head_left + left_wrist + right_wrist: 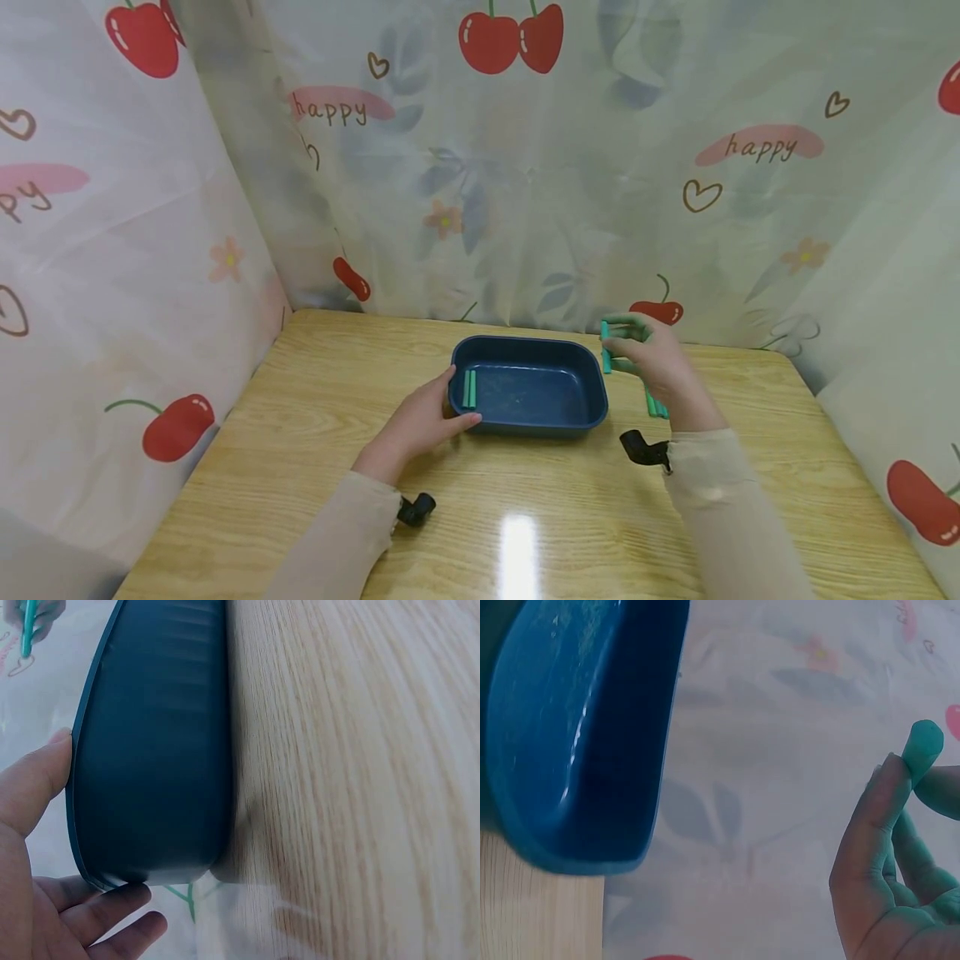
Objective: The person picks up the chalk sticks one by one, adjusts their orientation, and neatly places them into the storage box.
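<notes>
A dark blue rectangular bin (528, 430) with rounded corners stands on the table. My left hand (418, 423) holds its near left corner, the thumb on the front rim and the fingers round the left side. In the left wrist view the thumb (37, 780) rests at the rim. Inside the bin, by its left wall, lie two short green sticks (469, 389) side by side. Raised beside the bin's right end, my right hand (658, 360) pinches another green stick (606, 357). The right wrist view shows this stick's rounded end (924, 742) between thumb and fingers.
More green sticks (655, 405) lie on the wooden table (300, 467) under the right wrist, partly hidden by it. Printed curtains (525, 208) with cherries hang behind the table and at both sides. A small black camera (641, 448) sits at the right wrist, another (417, 509) at the left.
</notes>
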`<state>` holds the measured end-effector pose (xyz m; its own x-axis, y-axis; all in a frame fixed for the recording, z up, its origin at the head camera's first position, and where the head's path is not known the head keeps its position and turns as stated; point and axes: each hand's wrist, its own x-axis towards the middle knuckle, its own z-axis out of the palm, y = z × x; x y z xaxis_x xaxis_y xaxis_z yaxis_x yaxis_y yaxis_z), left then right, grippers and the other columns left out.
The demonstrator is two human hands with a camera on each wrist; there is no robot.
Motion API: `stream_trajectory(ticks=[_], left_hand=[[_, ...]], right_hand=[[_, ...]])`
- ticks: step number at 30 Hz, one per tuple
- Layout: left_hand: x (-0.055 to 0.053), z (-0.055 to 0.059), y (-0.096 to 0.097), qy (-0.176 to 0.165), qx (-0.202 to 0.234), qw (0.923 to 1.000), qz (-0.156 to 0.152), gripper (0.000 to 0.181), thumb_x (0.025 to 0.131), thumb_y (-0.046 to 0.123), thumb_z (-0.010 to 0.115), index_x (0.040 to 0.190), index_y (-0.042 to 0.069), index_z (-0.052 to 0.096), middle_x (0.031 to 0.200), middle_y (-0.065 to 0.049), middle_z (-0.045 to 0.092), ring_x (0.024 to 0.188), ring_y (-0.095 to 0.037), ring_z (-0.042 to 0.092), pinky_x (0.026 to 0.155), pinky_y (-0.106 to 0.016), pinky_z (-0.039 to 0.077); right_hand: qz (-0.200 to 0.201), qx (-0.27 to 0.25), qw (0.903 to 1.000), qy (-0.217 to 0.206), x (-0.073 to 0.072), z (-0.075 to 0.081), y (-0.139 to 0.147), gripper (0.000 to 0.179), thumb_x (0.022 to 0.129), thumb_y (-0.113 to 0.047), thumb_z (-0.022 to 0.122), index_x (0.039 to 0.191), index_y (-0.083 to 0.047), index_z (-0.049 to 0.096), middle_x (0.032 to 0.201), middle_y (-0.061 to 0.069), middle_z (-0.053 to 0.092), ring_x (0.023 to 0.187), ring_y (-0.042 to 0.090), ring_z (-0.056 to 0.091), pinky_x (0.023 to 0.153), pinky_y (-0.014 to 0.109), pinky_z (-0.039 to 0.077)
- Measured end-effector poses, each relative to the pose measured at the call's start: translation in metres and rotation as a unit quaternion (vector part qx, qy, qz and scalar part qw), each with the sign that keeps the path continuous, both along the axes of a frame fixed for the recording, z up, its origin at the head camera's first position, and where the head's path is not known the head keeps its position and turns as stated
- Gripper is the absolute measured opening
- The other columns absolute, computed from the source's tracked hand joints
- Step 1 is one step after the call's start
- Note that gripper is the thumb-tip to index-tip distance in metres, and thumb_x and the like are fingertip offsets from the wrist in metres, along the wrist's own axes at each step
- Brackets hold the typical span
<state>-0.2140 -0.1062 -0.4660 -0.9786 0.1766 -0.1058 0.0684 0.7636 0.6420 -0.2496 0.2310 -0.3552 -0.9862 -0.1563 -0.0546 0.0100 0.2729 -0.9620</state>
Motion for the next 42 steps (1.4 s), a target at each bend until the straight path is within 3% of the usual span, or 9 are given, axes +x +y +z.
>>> stream_trajectory(ticks=[9,18,29,42], left_hand=[[0.0,0.0,-0.001,0.003,0.004,1.0,-0.005,0.1,0.087,0.058,0.071,0.162,0.016,0.02,0.162,-0.009,0.031,0.146,-0.029,0.033,0.117,-0.048,0.032],[0.0,-0.001,-0.001,0.003,0.008,1.0,-0.006,0.099,0.088,0.055,0.072,0.161,0.016,0.02,0.161,-0.009,0.031,0.146,-0.029,0.033,0.117,-0.048,0.032],[-0.001,-0.002,-0.001,0.004,0.002,1.0,-0.004,0.099,0.087,0.057,0.071,0.162,0.017,0.019,0.162,-0.008,0.031,0.146,-0.029,0.033,0.117,-0.048,0.032],[-0.001,-0.002,-0.001,0.0,0.005,1.0,-0.006,0.099,0.087,0.057,0.071,0.162,0.016,0.02,0.162,-0.009,0.03,0.147,-0.029,0.032,0.117,-0.049,0.031]], right_hand=[[0.013,-0.042,0.999,-0.008,-0.006,-0.005,-0.025,0.05,0.098,-0.009,0.061,0.143,0.006,0.044,0.118,0.017,0.055,0.09,0.014,0.062,0.08,0.028,0.057],[0.026,-0.05,0.9983,-0.013,-0.01,-0.015,-0.05,0.049,0.098,-0.007,0.06,0.143,0.005,0.046,0.118,0.018,0.057,0.084,0.013,0.064,0.074,0.027,0.058],[0.025,-0.074,0.9968,-0.018,-0.02,-0.036,-0.078,0.047,0.097,-0.004,0.062,0.14,0.009,0.048,0.105,0.01,0.063,0.082,0.013,0.065,0.071,0.028,0.059],[0.001,-0.053,0.9977,-0.043,-0.029,-0.067,-0.103,0.043,0.096,-0.005,0.064,0.137,0.001,0.055,0.116,0.018,0.061,0.09,0.02,0.064,0.077,0.034,0.058]])
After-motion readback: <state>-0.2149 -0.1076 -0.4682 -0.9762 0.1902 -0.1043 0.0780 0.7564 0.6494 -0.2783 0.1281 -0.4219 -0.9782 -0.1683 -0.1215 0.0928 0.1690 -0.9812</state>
